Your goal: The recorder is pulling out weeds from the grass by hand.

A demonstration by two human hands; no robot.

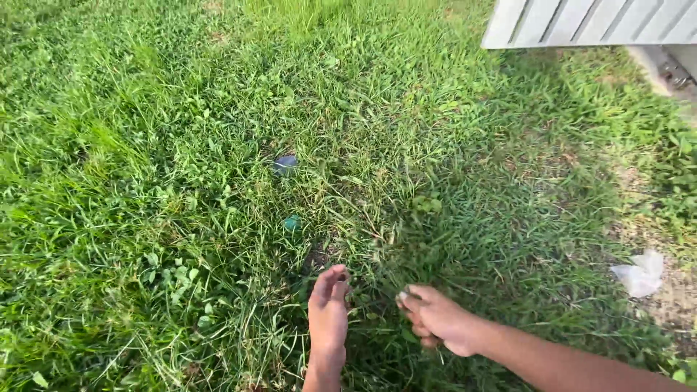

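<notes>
Low in the near grass (181, 181), the left hand (328, 312) reaches in with fingers loosely open, holding nothing. Just right of it, the right hand (435, 318) is curled, pinching grass blades. Farther off lie a green scrap (291, 223) and a blue scrap (285, 162).

Thick, uneven green lawn grass (181, 145) fills the ground, sunlit on the left and shaded toward the right. A white slatted wooden panel (588, 22) stands at the top right, above a bare sandy dirt patch (671, 290) along the right edge.
</notes>
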